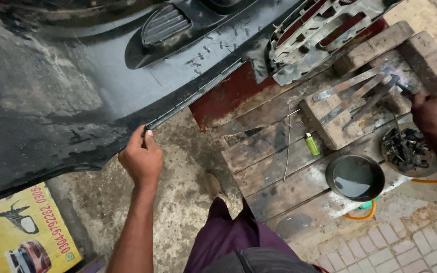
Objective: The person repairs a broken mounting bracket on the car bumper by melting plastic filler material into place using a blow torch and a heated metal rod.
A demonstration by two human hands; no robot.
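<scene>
A large black car bumper (77, 76) lies across the upper left, its inner side up, with small metal staples along a seam. My left hand (140, 156) grips the bumper's lower edge, thumb on top. My right hand (436, 114) is at the far right, closed on a thin tool handle whose tip reaches toward flat metal blades (360, 93) resting on a wooden block (330, 119). A faint flame glows by the blade tips.
A worn wooden pallet bench (274, 151) holds a green lighter (312, 144), a thin wire, a round black bowl (355, 177) of dark liquid and a dish of black plastic scraps (408, 149). A grey grille piece (319, 30) lies above. My shoe (213, 184) is on the concrete floor. A yellow sign (21, 232) lies lower left.
</scene>
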